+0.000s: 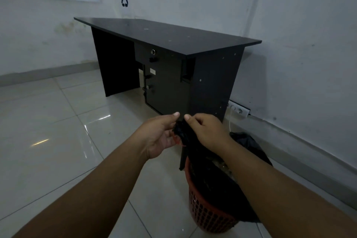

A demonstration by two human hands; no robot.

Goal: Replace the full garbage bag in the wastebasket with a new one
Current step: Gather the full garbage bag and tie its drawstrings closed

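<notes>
Pinching the gathered neck of the bag [190, 141] with both hands. My left hand [160, 135] has thumb and fingers closed on it from the left, and my right hand [208, 131] is curled round it from the right. The bag runs down from there into the basket [208, 216] just below, with rubbish inside. I reckon a straight pull up is next.
</notes>
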